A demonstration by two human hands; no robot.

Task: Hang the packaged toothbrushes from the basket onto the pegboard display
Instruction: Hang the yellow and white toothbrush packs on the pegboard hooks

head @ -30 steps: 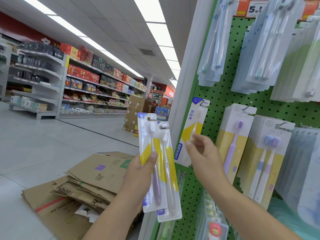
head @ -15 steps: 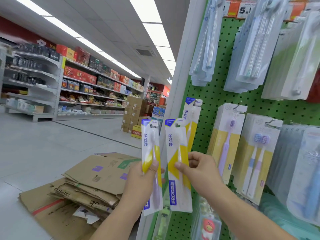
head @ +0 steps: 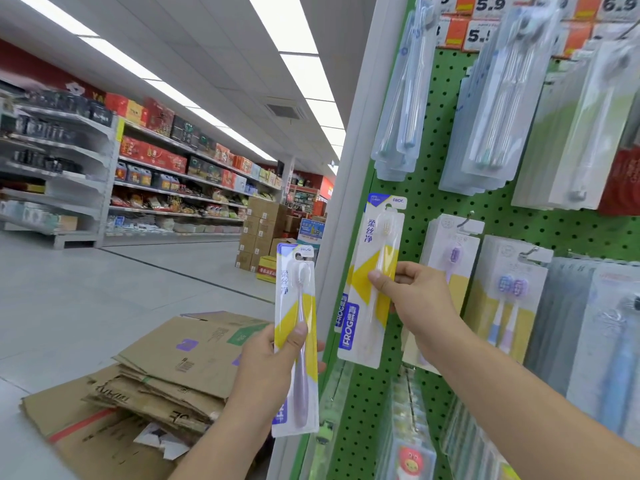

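My left hand (head: 273, 362) grips a white-and-yellow toothbrush pack with a purple brush (head: 296, 341), upright, left of the white shelf post. My right hand (head: 415, 299) pinches a second pack with a pale yellow brush (head: 372, 282) and holds it upright against the left edge of the green pegboard (head: 429, 209). Its top sits at the height of the hooks in the middle row. Whether it hangs on a hook I cannot tell. The basket is out of view.
Purple toothbrush packs (head: 450, 258) and twin packs (head: 505, 296) hang right of my right hand. Clear packs (head: 491, 109) fill the upper row under price tags (head: 485, 19). Flattened cardboard (head: 156, 382) lies on the floor at lower left. Store shelves (head: 156, 174) line the aisle.
My right hand took one pack from the pair in my left hand and lifted it up and right against the pegboard. My left hand now holds a single pack.
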